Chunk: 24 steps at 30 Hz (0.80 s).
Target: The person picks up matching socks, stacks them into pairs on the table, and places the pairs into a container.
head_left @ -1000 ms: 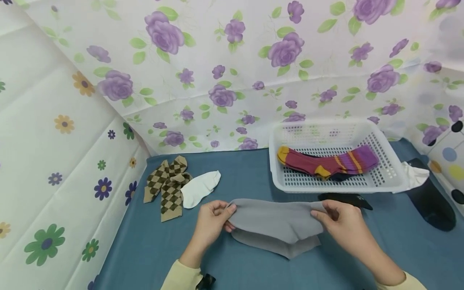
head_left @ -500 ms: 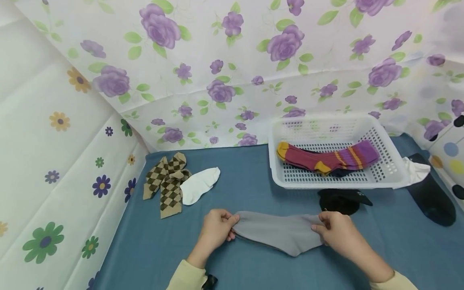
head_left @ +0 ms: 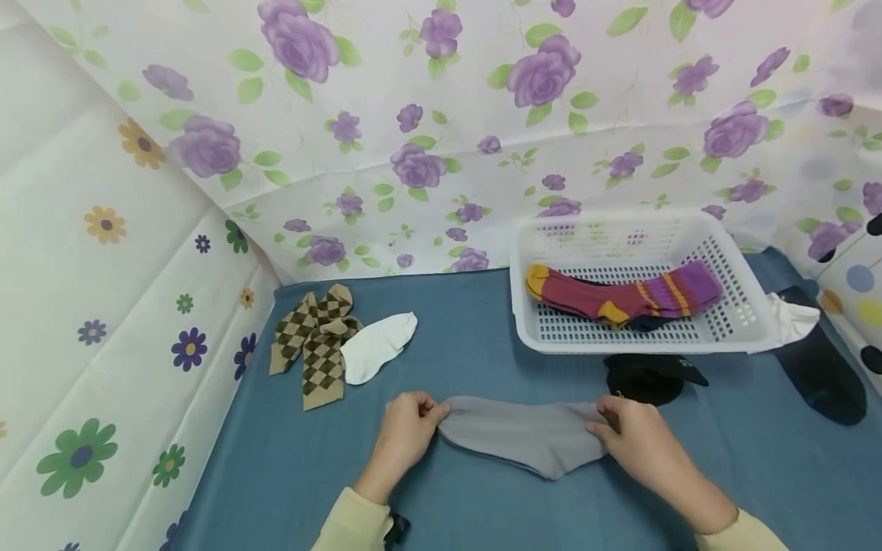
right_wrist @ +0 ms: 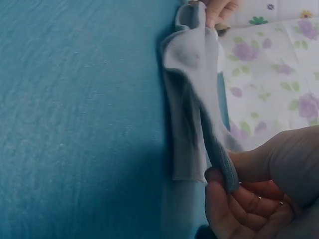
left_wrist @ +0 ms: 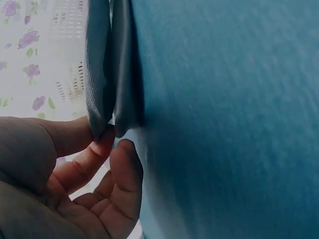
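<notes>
A pair of grey socks (head_left: 517, 428), one layered over the other, stretches sideways low over the blue cloth. My left hand (head_left: 405, 430) pinches the toe end between thumb and fingers. At the cuff end, my right hand (head_left: 641, 440) pinches the upper sock. The right wrist view shows that upper grey sock (right_wrist: 219, 144) lifted at its cuff, with the lower sock (right_wrist: 187, 144) lying flatter beneath. Two layers of grey sock (left_wrist: 97, 64) hang side by side in the left wrist view, with the left thumb (left_wrist: 70, 137) against one.
A white perforated basket (head_left: 637, 348) at the back right holds maroon-and-purple socks (head_left: 592, 295) over dark ones. Black socks (head_left: 648, 379) lie before it; a white sock (head_left: 795, 321) and another black sock (head_left: 823, 375) lie right. Checkered socks (head_left: 324, 356) and a white sock (head_left: 379, 347) lie left.
The two grey socks hung apart at first; they have been lowered to the cloth and now overlap closely. Both hands keep their hold at the ends.
</notes>
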Motion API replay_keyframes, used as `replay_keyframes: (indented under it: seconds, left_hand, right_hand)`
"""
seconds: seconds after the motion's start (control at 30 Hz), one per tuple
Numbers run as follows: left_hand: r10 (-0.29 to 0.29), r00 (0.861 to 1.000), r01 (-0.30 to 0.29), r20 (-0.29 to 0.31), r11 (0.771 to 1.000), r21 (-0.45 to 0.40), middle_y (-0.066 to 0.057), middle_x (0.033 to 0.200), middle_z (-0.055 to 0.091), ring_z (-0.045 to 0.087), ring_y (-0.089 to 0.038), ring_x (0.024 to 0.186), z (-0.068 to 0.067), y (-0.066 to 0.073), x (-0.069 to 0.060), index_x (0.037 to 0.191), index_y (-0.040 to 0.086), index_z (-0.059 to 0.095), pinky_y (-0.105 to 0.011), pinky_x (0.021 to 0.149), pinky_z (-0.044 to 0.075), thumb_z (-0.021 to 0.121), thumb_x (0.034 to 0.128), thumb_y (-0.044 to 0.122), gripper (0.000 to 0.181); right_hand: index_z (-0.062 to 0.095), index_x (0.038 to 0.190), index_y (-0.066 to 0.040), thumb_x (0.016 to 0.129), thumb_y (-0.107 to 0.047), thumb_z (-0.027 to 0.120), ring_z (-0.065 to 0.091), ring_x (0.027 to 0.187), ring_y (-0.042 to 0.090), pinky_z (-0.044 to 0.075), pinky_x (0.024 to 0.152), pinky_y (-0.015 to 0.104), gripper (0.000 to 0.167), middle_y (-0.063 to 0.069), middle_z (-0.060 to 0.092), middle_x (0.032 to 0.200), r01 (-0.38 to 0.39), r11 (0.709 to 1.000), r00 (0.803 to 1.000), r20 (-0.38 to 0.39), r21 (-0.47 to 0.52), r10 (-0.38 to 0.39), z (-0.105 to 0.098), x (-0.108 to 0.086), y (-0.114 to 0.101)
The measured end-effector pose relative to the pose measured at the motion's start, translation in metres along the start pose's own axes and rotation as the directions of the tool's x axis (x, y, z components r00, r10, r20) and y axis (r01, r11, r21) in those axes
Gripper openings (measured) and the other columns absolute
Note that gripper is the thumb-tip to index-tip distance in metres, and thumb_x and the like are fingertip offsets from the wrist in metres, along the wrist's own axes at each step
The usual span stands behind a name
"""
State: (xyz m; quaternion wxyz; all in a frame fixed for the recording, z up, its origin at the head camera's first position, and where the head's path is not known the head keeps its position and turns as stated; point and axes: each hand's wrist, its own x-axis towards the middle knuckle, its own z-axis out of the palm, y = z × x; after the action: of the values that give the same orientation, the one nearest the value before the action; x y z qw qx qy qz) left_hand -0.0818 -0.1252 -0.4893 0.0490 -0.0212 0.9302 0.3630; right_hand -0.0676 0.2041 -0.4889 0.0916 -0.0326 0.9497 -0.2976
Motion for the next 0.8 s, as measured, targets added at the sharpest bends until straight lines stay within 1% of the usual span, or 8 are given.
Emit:
replay_keyframes:
  seconds: [0.13,0.23,0.3,0.4,0.5,0.63,0.7,0.8]
  left_hand:
    - [-0.005,1.0,0.005,-0.01,1.0,0.011,0.0,0.057,0.052,0.045,-0.011,0.046,0.002,0.0,0.002,0.072,0.015,0.06,-0.026,0.043,0.037,0.067,0.0859,0.034,0.025]
    - [-0.03,1.0,0.03,-0.008,0.999,-0.016,0.0,0.064,0.056,0.049,-0.011,0.051,0.004,0.002,0.003,0.085,0.011,0.061,-0.026,0.047,0.041,0.069,0.0835,0.038,0.029]
    - [-0.046,0.999,0.046,-0.006,0.998,-0.037,-0.001,0.068,0.057,0.051,-0.012,0.054,0.004,0.005,0.003,0.094,0.008,0.06,-0.027,0.05,0.042,0.071,0.0809,0.041,0.037]
    - [-0.051,0.999,0.051,0.013,0.998,-0.027,-0.001,0.068,0.055,0.05,-0.013,0.052,0.007,0.01,0.004,0.101,0.007,0.059,-0.028,0.048,0.04,0.072,0.0779,0.045,0.047]
    - [-0.031,0.999,0.03,0.036,0.999,0.027,-0.001,0.063,0.051,0.046,-0.014,0.049,0.011,0.013,0.003,0.1,0.009,0.058,-0.028,0.045,0.037,0.074,0.0768,0.044,0.045]
    - [0.001,0.999,-0.004,0.04,0.997,0.077,0.001,0.056,0.042,0.039,-0.012,0.045,0.013,0.01,0.004,0.083,0.012,0.056,-0.026,0.042,0.032,0.076,0.0771,0.034,0.031]
    - [0.014,0.999,-0.017,0.037,0.997,0.069,0.002,0.054,0.036,0.035,-0.01,0.044,0.012,0.008,0.005,0.075,0.011,0.052,-0.025,0.042,0.029,0.077,0.077,0.029,0.03]
    - [0.012,0.999,-0.015,0.048,0.999,0.048,0.004,0.053,0.032,0.031,-0.01,0.044,0.009,0.004,0.008,0.07,0.011,0.05,-0.024,0.043,0.026,0.077,0.0762,0.027,0.033]
  right_hand:
    - [0.063,0.111,-0.007,0.076,-0.025,0.078,0.056,0.08,0.018,0.049,0.065,0.036,0.042,0.006,0.062,0.096,0.039,0.996,0.995,-0.088,-0.086,-0.046,0.006,-0.002,-0.005]
    - [0.059,0.118,-0.009,0.073,-0.032,0.08,0.054,0.094,0.025,0.049,0.074,0.045,0.054,0.01,0.057,0.108,0.085,0.988,0.979,-0.174,-0.127,-0.107,0.012,-0.006,-0.013]
    - [0.06,0.115,-0.013,0.072,-0.037,0.08,0.054,0.097,0.022,0.048,0.076,0.044,0.053,0.006,0.056,0.108,0.14,0.979,0.966,-0.196,-0.149,-0.168,0.018,-0.008,-0.019]
    - [0.065,0.102,-0.024,0.073,-0.04,0.078,0.053,0.089,0.01,0.048,0.075,0.035,0.035,-0.007,0.056,0.098,0.218,0.958,0.961,-0.127,-0.185,-0.244,0.029,-0.008,-0.026]
    - [0.063,0.086,-0.033,0.077,-0.04,0.075,0.047,0.078,0.0,0.045,0.069,0.024,0.015,-0.018,0.052,0.086,0.249,0.947,0.965,-0.024,-0.205,-0.26,0.04,-0.008,-0.03]
    - [0.058,0.077,-0.037,0.078,-0.04,0.074,0.042,0.071,-0.002,0.042,0.063,0.02,0.016,-0.021,0.048,0.078,0.211,0.96,0.978,0.031,-0.184,-0.209,0.048,-0.007,-0.029]
    - [0.057,0.076,-0.036,0.076,-0.04,0.076,0.043,0.07,0.0,0.041,0.062,0.021,0.019,-0.019,0.048,0.079,0.183,0.968,0.983,0.04,-0.17,-0.179,0.049,-0.006,-0.028]
    - [0.056,0.077,-0.035,0.073,-0.043,0.078,0.042,0.072,0.004,0.038,0.063,0.024,0.024,-0.015,0.049,0.083,0.149,0.975,0.988,0.049,-0.167,-0.143,0.048,-0.005,-0.025]
